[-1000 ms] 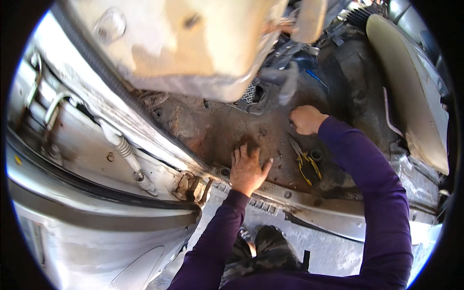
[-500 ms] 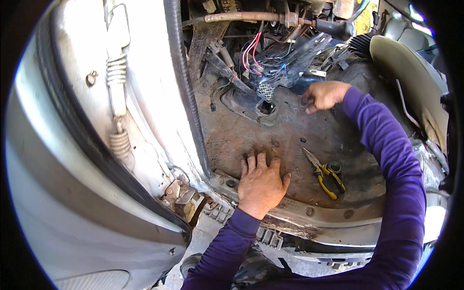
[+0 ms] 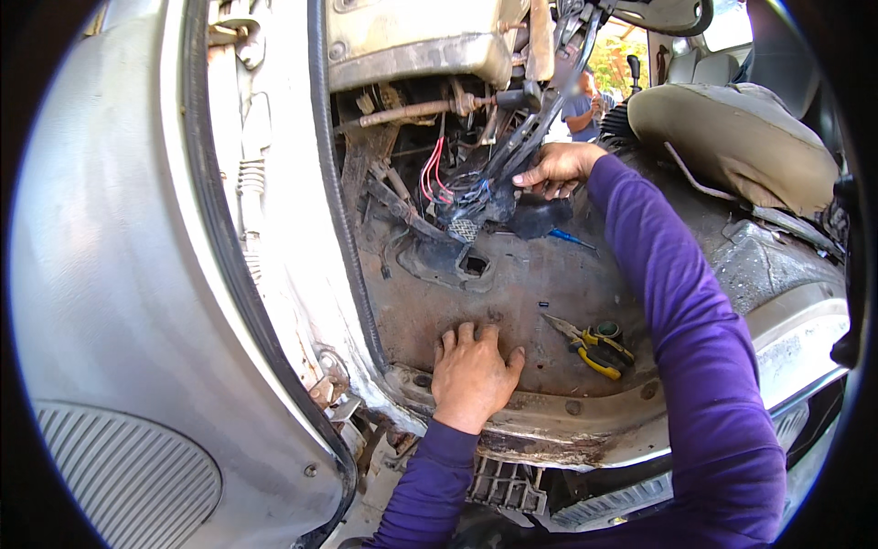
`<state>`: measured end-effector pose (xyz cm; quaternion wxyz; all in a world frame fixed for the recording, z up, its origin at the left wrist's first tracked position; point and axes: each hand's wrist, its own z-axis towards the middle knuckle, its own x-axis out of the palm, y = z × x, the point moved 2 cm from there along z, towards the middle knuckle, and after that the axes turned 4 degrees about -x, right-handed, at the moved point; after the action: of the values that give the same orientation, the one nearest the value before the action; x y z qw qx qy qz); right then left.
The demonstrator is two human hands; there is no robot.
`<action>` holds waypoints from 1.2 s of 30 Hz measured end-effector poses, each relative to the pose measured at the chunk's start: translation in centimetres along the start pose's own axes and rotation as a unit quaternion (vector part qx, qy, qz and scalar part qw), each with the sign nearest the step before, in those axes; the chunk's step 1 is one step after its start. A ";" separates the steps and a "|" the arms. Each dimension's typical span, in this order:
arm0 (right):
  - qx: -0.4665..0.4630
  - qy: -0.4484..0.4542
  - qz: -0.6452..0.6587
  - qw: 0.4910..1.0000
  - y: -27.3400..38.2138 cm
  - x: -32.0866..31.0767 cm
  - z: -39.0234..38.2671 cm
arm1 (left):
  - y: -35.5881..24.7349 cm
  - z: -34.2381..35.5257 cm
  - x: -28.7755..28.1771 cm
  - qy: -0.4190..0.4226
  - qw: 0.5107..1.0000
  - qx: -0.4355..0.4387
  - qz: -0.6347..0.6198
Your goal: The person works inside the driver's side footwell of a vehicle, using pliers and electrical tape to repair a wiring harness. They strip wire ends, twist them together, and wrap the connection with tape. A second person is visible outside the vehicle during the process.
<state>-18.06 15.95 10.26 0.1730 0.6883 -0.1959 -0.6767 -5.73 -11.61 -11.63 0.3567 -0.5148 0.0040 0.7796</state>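
Observation:
My left hand [image 3: 476,375] lies with its fingers spread on the worn vehicle floor [image 3: 512,320], just inside the door sill. My right hand [image 3: 560,170] is farther forward, beside a dark bundle of wires [image 3: 471,194] and a black column. Its fingers are loosely bent, with nothing visible between them; what the fingertips touch is hidden. A slim blue-handled tool [image 3: 569,238], like a small screwdriver, lies on the floor below that hand. Yellow-and-black long-nose pliers [image 3: 590,348] rest near the sill against a dark roll of tape [image 3: 607,328]. Pink-red wires [image 3: 434,169] loop out of the bundle.
A small black piece [image 3: 543,304] is on the floor beyond the pliers. The floor has a square hole [image 3: 474,265] under a pedal [image 3: 464,231]. A tilted beige seat [image 3: 732,137] is at right, the open door [image 3: 119,274] at left. Another person [image 3: 581,110] stands outside.
My right hand has moved forward from the floor toward the wiring, and the blue-handled tool now shows where it was. My left hand stays planted. The view has tilted up.

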 end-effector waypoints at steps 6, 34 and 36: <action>-0.053 -0.144 0.174 0.973 0.3 3.3 -0.2 | 0.4 -0.1 0.1 -0.029 0.999 0.004 -0.028; -0.238 -0.344 0.245 0.875 4.1 6.5 1.9 | 0.9 -0.3 -0.1 -0.038 0.997 0.042 -0.049; -0.215 -0.348 0.253 0.877 3.8 6.3 2.2 | 1.0 -0.4 -0.1 -0.049 0.996 0.044 -0.055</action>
<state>-20.32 9.61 6.68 0.4026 0.2814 -0.2608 -0.8311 -5.97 -12.58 -12.14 0.4206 -0.4596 -0.0077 0.7822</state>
